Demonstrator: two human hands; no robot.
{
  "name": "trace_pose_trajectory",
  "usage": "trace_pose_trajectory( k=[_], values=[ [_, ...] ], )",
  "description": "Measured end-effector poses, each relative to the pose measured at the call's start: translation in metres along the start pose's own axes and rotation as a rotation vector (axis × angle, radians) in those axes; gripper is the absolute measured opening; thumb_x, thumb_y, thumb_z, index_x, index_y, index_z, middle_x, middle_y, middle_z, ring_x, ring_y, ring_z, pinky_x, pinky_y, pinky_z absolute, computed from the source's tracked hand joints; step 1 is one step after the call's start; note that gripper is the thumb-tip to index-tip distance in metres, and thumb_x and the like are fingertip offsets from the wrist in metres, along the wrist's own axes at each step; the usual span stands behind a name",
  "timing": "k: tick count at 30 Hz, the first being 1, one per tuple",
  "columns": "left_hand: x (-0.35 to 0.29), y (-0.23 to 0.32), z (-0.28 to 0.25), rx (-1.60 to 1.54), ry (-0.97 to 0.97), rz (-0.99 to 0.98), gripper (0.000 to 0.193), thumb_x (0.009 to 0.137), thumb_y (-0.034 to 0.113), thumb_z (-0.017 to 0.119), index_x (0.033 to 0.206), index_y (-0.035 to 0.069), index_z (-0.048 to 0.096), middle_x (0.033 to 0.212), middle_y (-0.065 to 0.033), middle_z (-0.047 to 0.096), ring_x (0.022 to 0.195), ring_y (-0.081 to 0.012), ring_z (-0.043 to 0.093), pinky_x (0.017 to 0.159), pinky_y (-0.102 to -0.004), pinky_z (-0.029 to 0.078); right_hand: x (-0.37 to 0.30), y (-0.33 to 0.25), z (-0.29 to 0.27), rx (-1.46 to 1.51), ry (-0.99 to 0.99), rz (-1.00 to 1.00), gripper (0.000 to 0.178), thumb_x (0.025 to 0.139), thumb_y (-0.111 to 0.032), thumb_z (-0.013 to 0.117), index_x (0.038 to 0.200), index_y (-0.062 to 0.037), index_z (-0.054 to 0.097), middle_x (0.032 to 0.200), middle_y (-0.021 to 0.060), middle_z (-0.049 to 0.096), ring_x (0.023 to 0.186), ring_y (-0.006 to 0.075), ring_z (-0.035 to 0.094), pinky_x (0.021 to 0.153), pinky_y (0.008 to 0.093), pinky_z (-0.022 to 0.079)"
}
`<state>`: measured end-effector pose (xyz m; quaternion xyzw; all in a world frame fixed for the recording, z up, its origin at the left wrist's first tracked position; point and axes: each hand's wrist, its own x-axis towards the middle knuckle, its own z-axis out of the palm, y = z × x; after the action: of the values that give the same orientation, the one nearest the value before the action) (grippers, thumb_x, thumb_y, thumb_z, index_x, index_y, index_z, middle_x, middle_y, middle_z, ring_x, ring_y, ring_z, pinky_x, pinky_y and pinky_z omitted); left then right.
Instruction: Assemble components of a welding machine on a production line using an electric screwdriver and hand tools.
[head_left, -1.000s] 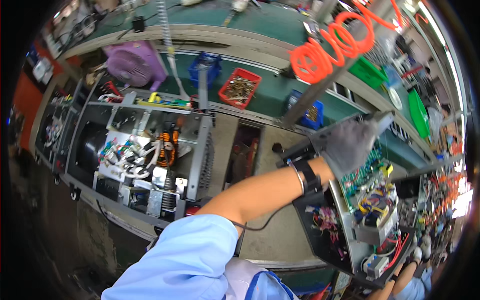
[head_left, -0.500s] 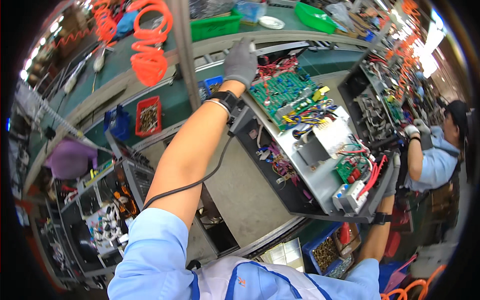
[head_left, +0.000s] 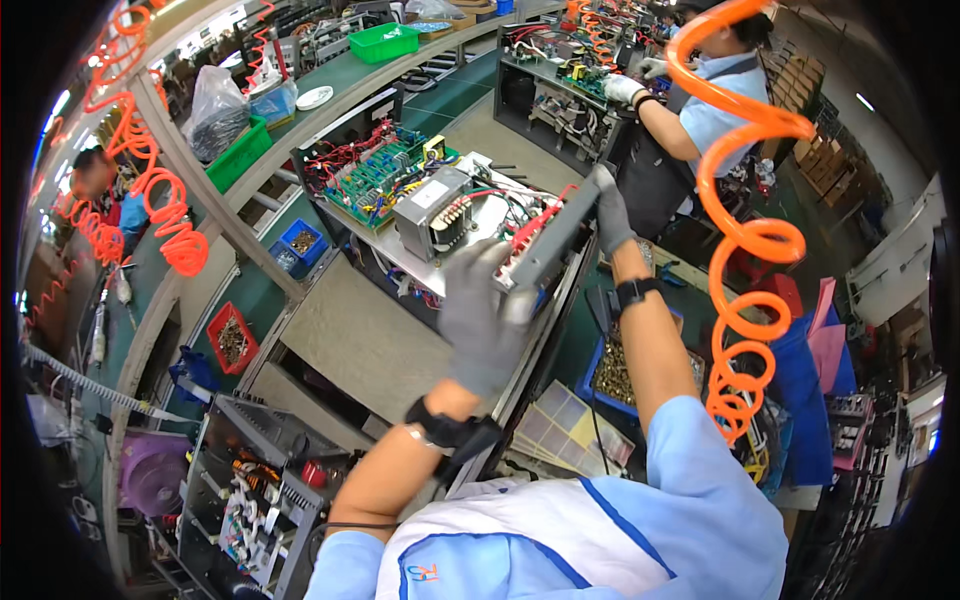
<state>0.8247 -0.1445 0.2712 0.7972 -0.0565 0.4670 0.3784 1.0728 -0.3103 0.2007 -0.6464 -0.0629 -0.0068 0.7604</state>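
An open dark metal chassis [head_left: 378,238] lies across the line in front of me. It carries a green circuit board [head_left: 372,180], a large transformer [head_left: 432,212], bundled wires and a grey end panel [head_left: 556,236]. My right hand [head_left: 614,218], in a grey glove, grips the far right corner of that panel. My left hand [head_left: 484,325], gloved too and blurred, is at the panel's near end, its thumb apart from the fingers. Whether it touches the panel I cannot tell. A dark cord trails from the left wrist.
Orange coiled hose [head_left: 750,240] hangs at the right. A blue bin of screws [head_left: 612,378] stands near my right forearm, and a red bin [head_left: 232,338] at the left. A co-worker [head_left: 715,95] handles another chassis [head_left: 548,110] beyond. Another opened unit [head_left: 262,490] stands lower left.
My left hand has left the chassis's far left end and come back to the panel's near end. The right hand still holds the panel. The view has swung right, and the transformer now shows.
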Motion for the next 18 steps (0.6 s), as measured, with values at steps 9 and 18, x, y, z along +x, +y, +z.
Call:
trace_pose_trajectory(
  k=[9,18],
  values=[
    [-0.015,0.010,0.004,0.260,0.143,0.156,0.016,0.082,0.015,0.055,0.093,0.004,0.058,0.092,-0.0129,0.060,0.094,-0.0297,0.053,0.087,-0.0389,0.038,0.012,0.054,-0.017,-0.235,0.052,-0.326,0.058,0.080,-0.053,0.053,0.118,-0.0104,0.050,0.105,0.0016,0.051,0.096,0.0126,0.047,0.085,0.0273,0.037],
    [-0.036,-0.002,-0.046,0.127,0.103,0.231,0.020,0.086,0.020,0.048,0.085,0.003,0.057,0.082,-0.0115,0.063,0.084,-0.0292,0.060,0.089,-0.0394,0.039,-0.092,0.017,0.000,0.096,-0.061,-0.219,0.056,0.082,-0.043,0.054,0.126,-0.0101,0.043,0.112,0.0029,0.049,0.103,0.0132,0.044,0.090,0.0280,0.036]
  ],
)
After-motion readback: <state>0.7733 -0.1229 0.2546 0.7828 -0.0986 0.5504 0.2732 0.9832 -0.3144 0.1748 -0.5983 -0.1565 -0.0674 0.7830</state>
